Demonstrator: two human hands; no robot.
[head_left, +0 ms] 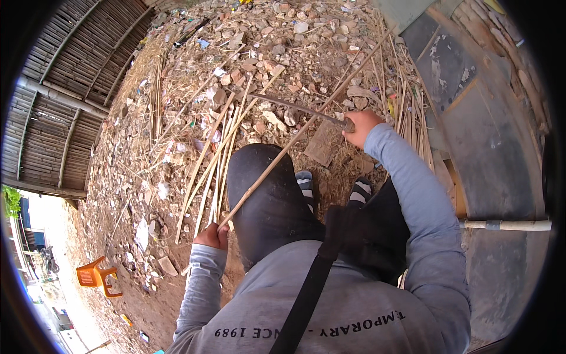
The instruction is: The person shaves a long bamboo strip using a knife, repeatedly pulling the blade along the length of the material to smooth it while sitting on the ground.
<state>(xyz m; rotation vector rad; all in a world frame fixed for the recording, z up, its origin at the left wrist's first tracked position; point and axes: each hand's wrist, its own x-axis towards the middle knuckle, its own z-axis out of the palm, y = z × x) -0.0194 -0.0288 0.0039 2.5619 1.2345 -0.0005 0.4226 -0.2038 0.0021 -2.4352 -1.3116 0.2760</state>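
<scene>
Your left hand grips the near end of a long bamboo strip, and your right hand is clenched around a knife laid across it.

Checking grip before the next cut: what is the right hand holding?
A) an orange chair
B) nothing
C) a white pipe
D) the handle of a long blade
D: the right hand is closed on the handle of the long blade, which crosses the bamboo strip.
</scene>
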